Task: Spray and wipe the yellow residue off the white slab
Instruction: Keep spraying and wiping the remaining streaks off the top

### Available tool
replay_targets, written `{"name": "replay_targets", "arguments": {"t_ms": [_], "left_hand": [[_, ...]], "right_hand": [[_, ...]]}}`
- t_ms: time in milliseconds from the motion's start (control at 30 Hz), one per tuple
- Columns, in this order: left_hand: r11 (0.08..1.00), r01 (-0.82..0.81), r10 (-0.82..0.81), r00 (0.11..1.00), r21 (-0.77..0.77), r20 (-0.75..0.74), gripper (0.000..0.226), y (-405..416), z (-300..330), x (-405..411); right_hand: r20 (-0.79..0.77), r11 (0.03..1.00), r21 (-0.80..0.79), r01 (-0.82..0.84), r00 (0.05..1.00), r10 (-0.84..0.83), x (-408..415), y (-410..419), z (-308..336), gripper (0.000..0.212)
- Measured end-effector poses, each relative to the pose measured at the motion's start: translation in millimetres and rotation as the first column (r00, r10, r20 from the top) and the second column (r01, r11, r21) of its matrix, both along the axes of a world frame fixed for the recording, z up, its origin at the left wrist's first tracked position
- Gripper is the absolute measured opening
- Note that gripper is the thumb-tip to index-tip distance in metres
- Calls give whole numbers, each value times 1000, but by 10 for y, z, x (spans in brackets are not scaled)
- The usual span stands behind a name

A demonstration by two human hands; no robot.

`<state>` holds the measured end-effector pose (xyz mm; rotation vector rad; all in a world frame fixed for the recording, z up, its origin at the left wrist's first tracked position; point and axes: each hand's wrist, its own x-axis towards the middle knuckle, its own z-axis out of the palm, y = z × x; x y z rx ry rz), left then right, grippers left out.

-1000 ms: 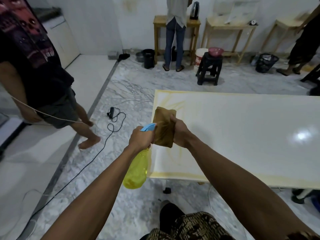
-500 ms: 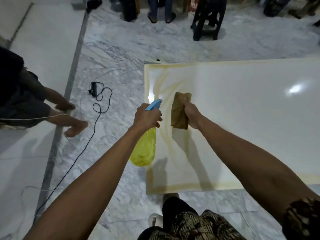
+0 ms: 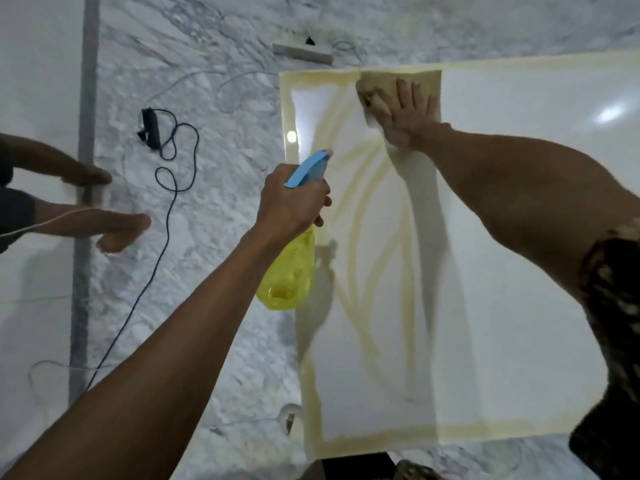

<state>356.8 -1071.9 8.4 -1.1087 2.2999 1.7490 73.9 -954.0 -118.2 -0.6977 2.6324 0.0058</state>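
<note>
A white slab fills the right half of the view, with yellow residue in curved streaks across its left part and along its edges. My right hand lies flat on a brown cloth, pressing it onto the slab near the far left edge. My left hand grips a yellow spray bottle with a blue trigger head, held just over the slab's left edge, nozzle pointing at the slab.
A black cable with a small plug box trails over the grey marble floor on the left. Another person's bare feet stand at the left edge. A grey floor strip runs front to back.
My right hand has carried the cloth from mid-air down onto the slab's far edge and spread flat on it. The view has tilted down, and the bottle has stayed in my left hand.
</note>
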Motion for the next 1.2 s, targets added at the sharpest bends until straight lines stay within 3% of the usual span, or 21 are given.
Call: {"name": "replay_targets", "arguments": {"t_ms": [233, 333, 400, 533, 667, 767, 833, 900, 967, 1033, 1133, 1200], "left_hand": [[1000, 7, -7, 991, 1, 135, 20, 156, -131, 530], [999, -7, 1, 990, 41, 139, 32, 331, -33, 884], [997, -22, 13, 991, 70, 130, 45, 459, 38, 1157], [997, 11, -24, 987, 80, 158, 54, 806, 113, 1799], [996, 40, -56, 981, 85, 188, 40, 1134, 120, 2345], [992, 66, -84, 978, 104, 189, 45, 1342, 155, 2633], [991, 70, -89, 980, 110, 179, 40, 1430, 193, 2733], [992, 77, -93, 982, 100, 166, 34, 1451, 248, 2742], [994, 68, -79, 986, 80, 146, 35, 1404, 315, 2669], [996, 49, -57, 992, 68, 116, 38, 1299, 396, 2541], [998, 40, -43, 997, 42, 69, 33, 1117, 528, 2265], [999, 29, -30, 999, 30, 46, 30, 981, 581, 2035]], "right_hand": [[-77, 991, -127, -35, 997, 25, 1107, 435, -55, 76], [-53, 983, -172, -58, 997, 49, 1756, 791, 55, 64], [-89, 983, -122, -136, 988, 125, 2197, 1123, -83, 57], [43, 970, -23, -242, 969, 243, 3211, 1876, -150, 60], [57, 969, 93, -229, 973, 224, 4213, 2312, 69, 63], [148, 965, 112, -239, 964, 222, 4729, 2485, 297, 68], [303, 987, 65, -146, 945, 120, 4871, 2514, 284, 60], [461, 990, -135, 41, 887, 26, 4949, 2480, 439, 60], [595, 863, -337, 377, 796, -116, 4839, 2394, 689, 63], [703, 700, -372, 610, 677, -217, 4579, 2284, 979, 53], [774, 486, -398, 778, 569, -277, 3992, 2038, 1180, 52], [761, 467, -407, 785, 574, -302, 3596, 1773, 1228, 56]]}}
